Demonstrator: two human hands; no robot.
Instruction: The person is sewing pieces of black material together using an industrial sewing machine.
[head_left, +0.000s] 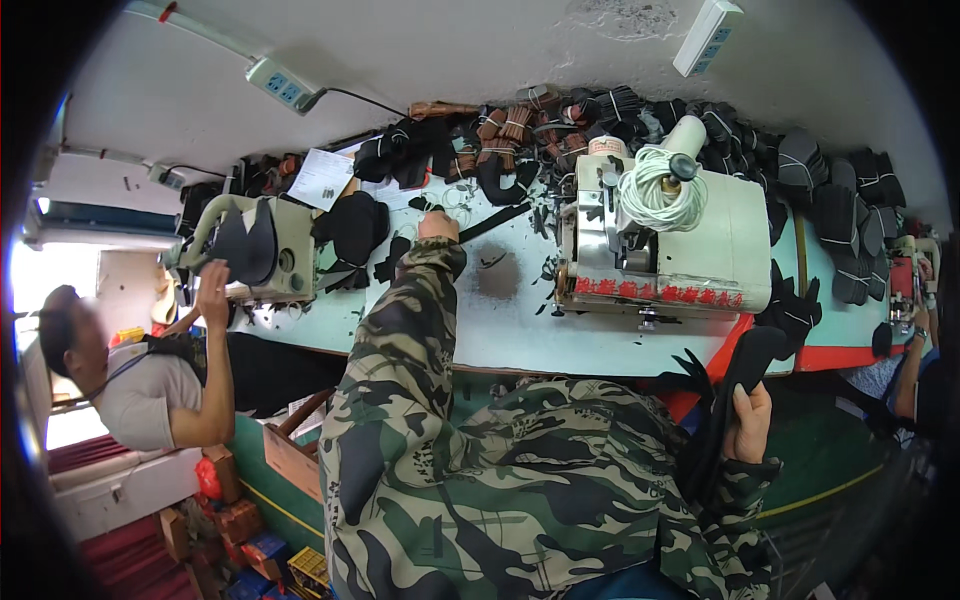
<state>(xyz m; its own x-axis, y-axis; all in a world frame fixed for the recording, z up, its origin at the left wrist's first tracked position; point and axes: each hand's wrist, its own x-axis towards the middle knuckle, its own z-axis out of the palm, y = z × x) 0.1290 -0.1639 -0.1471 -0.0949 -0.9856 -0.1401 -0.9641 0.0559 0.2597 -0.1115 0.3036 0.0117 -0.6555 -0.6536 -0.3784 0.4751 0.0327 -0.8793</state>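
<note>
My left hand (438,226) reaches far over the pale worktable (500,345), its fingers curled and partly hidden from view. Beside its wrist lies a long black strip (497,221); whether the fingers hold it or something else is unclear. Down at the right, off the table's front edge, my right hand (748,422) grips a stack of long black cut pieces (752,358) with rounded ends, thumb across them. A bench machine (715,235), cream and metal, stands between my hands with a coil of pale cord (662,190) on top.
Bundles of tied black pieces (800,160) and brown pieces (510,125) line the wall. Black scraps (545,225) litter the table left of the machine. At left a co-worker (150,385) sits by another machine (285,265). Black pieces (795,310) overhang the front edge.
</note>
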